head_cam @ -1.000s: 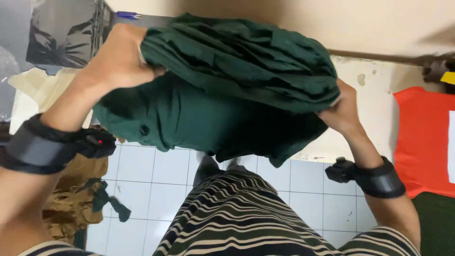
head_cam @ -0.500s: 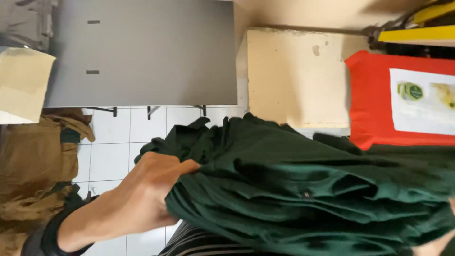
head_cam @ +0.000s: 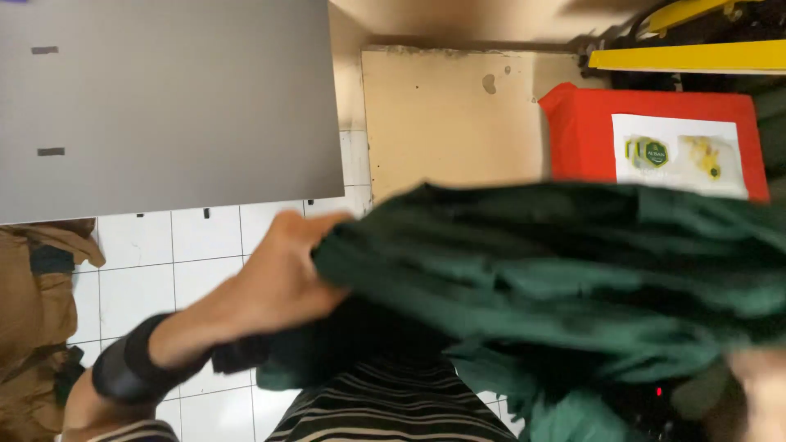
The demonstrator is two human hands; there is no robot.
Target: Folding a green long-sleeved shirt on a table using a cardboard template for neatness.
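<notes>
Head view: left hand [head_cam: 274, 286] fingers clenched on bunched dark green garment [head_cam: 557, 278] held across lap above white tile floor [head_cam: 188, 245], right hand [head_cam: 757, 385] blurred at garment's edge, grip unclear, red box [head_cam: 589, 131] behind.

Single head view, looking steeply down, close over hands [head_cam: 278, 282].

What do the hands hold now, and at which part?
The left hand grips the dark green garment at its bunched left edge. The right hand is blurred; its grip cannot be told.
</notes>
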